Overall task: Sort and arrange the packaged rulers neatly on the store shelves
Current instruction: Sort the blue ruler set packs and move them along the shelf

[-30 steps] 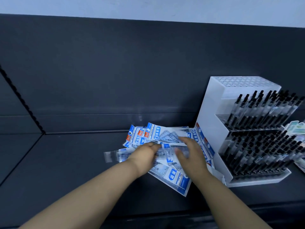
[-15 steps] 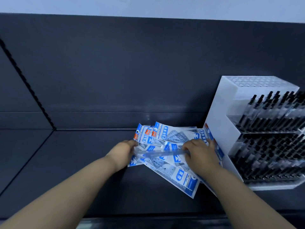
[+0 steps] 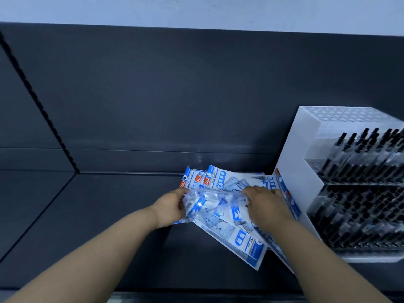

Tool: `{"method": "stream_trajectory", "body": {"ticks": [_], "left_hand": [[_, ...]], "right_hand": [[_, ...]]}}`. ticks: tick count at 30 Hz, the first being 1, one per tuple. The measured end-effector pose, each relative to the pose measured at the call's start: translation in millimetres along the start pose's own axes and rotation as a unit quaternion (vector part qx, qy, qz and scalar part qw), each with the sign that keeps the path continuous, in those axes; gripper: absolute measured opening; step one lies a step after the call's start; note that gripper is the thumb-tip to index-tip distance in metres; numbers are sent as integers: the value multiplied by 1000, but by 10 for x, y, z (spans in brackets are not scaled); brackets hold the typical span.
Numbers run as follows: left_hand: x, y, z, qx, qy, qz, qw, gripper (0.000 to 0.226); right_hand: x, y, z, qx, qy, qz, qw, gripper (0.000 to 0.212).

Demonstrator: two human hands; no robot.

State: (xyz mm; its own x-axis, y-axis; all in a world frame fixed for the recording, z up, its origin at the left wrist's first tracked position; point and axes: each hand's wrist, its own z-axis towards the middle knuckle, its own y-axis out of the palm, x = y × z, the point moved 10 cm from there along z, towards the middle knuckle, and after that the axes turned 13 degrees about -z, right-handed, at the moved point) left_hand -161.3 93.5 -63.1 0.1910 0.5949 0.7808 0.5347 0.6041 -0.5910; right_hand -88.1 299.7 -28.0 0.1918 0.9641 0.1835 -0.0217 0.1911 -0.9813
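Looking down, I see the dark shelf [image 3: 87, 215] filling most of the view; the white pen rack [image 3: 293, 171] stands on it, stocked with rows of black pens [image 3: 358, 149]; just left of the rack lies a fanned pile of packaged rulers [image 3: 238, 232], its edge touching the rack's side; left of the rack, above that pile, my left hand [image 3: 169, 209] and right hand [image 3: 265, 205] each pinch an end of one blurred clear ruler packet [image 3: 213, 199], fingers closed around it.
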Motion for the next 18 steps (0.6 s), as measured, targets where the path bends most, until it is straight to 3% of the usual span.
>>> {"method": "stream_trajectory", "body": {"ticks": [7, 12, 16, 18], "left_hand": [[-116, 65, -37, -55, -8, 20, 998, 80], [-115, -28, -10, 0, -6, -46, 999, 36], [-46, -29, 17, 35, 5, -38, 999, 16], [-13, -22, 31, 43, 9, -10, 999, 18]], "right_hand": [[-7, 80, -18, -28, 0, -22, 999, 45], [-52, 72, -19, -46, -11, -12, 999, 49], [-162, 55, -51, -28, -36, -12, 999, 43], [-202, 40, -33, -27, -40, -16, 999, 38]]}}
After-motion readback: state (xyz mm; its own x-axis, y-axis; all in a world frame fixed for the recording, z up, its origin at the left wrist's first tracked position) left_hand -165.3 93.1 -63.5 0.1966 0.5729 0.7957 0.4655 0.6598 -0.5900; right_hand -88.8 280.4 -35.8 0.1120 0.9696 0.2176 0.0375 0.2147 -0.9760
